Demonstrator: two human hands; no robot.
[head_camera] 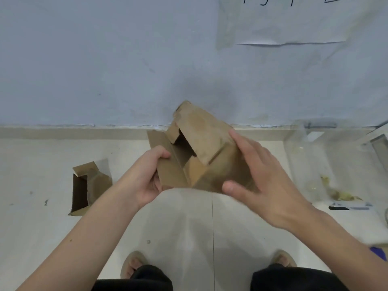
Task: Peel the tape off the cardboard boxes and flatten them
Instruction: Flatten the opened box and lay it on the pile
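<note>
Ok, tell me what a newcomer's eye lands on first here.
First, the half-opened cardboard box at centre, held in the air above the tiled floor: the left hand grips its open flap, the right hand spreads on its side. Next, a second open cardboard box lies on the floor at left.

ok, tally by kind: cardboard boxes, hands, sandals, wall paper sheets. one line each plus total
Cardboard boxes: 2, the held box and the floor box
Hands: 2, left hand and right hand, both on the held box
Sandals: 2, left sandal, right sandal
Paper sheets on the wall: 1, paper sheet
Total: 7
</note>
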